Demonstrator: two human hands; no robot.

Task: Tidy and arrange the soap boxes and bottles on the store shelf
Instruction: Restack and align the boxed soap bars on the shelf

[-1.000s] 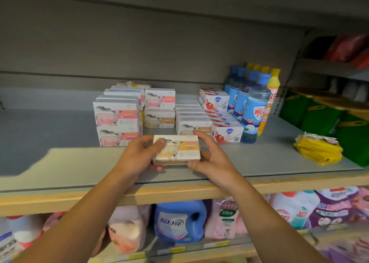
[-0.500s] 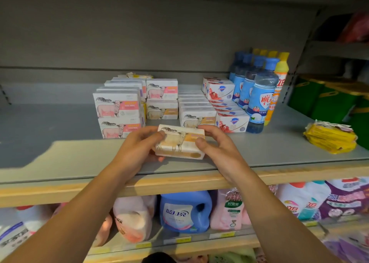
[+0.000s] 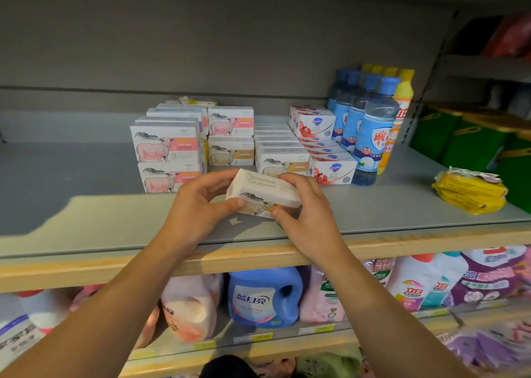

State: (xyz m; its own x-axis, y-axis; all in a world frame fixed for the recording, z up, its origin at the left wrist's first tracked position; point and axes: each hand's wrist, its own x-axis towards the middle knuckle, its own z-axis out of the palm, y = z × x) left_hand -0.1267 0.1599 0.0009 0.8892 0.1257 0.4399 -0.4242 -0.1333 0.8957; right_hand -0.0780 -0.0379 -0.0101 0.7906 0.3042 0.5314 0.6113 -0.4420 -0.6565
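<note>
both hands: left hand [image 3: 198, 205] and right hand [image 3: 307, 216] grip tilted soap box [image 3: 263, 192].

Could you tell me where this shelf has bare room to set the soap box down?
The shelf is bare left of the pink boxes, along the front edge, and between the blue bottles and yellow packets. The middle is crowded: boxes and bottles stand side by side.
</note>
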